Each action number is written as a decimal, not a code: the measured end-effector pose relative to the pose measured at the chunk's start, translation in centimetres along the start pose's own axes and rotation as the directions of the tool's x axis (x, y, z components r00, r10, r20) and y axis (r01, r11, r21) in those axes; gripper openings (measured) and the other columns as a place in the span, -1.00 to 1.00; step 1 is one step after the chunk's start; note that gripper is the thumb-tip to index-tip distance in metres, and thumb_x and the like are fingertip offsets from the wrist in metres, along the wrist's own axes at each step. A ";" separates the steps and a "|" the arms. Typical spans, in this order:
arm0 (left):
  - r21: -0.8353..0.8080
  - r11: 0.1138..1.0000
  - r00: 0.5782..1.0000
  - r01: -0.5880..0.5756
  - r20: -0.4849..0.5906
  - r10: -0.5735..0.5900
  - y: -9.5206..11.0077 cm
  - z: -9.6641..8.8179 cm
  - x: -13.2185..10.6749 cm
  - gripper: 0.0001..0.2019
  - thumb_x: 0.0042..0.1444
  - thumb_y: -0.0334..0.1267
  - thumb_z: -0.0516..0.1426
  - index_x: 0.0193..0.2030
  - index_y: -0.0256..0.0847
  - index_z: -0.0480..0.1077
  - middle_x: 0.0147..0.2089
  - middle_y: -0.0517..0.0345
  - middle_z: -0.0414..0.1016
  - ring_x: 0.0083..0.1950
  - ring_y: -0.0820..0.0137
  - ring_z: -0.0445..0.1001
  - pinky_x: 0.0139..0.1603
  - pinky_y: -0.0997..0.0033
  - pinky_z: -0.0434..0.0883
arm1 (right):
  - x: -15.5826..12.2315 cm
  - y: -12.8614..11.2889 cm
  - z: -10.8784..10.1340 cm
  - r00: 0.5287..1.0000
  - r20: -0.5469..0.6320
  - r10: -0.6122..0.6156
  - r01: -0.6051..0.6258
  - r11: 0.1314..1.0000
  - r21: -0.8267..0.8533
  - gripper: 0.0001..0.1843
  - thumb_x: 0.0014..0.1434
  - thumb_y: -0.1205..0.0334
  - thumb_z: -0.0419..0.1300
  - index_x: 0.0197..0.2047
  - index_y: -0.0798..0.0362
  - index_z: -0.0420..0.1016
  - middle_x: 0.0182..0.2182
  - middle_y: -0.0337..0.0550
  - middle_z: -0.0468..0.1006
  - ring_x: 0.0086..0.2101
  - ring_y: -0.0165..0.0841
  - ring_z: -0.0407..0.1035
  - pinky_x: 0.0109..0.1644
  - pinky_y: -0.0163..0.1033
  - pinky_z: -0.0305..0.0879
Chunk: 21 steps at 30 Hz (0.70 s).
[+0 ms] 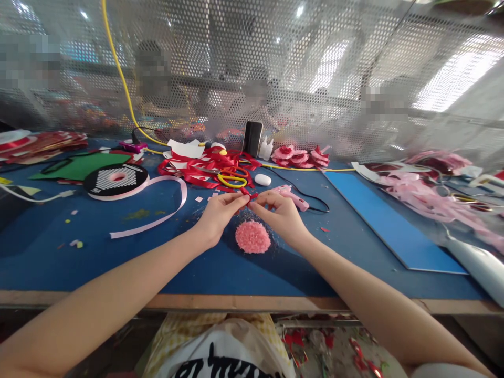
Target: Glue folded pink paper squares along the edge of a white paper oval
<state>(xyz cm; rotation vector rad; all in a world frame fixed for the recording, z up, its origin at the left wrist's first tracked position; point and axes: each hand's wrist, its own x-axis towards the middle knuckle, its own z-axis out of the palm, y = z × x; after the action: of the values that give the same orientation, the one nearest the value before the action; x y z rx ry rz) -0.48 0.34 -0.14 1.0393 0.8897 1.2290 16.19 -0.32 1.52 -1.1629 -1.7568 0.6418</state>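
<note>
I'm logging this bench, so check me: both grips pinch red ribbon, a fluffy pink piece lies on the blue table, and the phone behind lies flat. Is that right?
Almost. The phone isn't lying flat; the head view shows it standing upright. The rest stays: left grip and right grip pinch red ribbon, and the fluffy pink piece lies on the blue table.

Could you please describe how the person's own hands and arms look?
The left hand and right hand are ungloved, with no rings visible. Both forearms are bare, without watches or bracelets. What looks like a pale sleeve shows at the lower right.
</note>
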 end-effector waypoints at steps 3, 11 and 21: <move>-0.039 0.999 1.000 0.022 -0.001 -0.022 0.1 0.2 -0.1 -0.78 -0.08 -0.14 0.39 -0.32 -0.21 0.62 -0.30 0.15 0.56 -0.24 0.45 0.40 -0.16 0.41 0.28 | -0.2 0.0 0.1 0.999 -0.026 -0.024 0.024 0.999 -0.035 -0.81 0.13 0.14 0.31 -0.44 0.06 0.55 -0.35 -0.15 0.57 -0.30 -0.35 0.38 -0.21 -0.19 0.25; -0.109 0.993 0.999 0.051 -0.012 -0.053 -0.3 0.4 -0.2 -0.73 -0.11 -0.10 0.41 -0.36 -0.23 0.57 -0.35 0.18 0.48 -0.29 0.47 0.34 -0.25 0.44 0.25 | -0.3 0.3 0.2 0.995 -0.018 -0.099 0.097 0.993 -0.067 -0.84 0.17 0.16 0.28 -0.37 0.04 0.59 -0.29 -0.13 0.57 -0.21 -0.31 0.44 -0.03 -0.14 0.32; -0.098 0.995 0.999 0.007 -0.036 -0.011 -0.4 0.4 -0.1 -0.77 -0.01 -0.11 0.36 -0.39 -0.24 0.52 -0.40 0.24 0.40 -0.32 0.47 0.29 -0.24 0.42 0.22 | -0.4 0.2 0.3 0.995 0.057 -0.081 0.083 0.996 -0.037 -0.88 0.12 0.21 0.28 -0.41 0.04 0.56 -0.32 -0.14 0.58 -0.24 -0.30 0.43 -0.04 -0.11 0.32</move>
<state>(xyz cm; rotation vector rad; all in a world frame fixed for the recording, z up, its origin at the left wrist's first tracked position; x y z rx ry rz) -0.02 0.21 -0.36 0.9366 0.8526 1.2748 16.05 -0.52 1.03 -1.1029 -1.8613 0.5978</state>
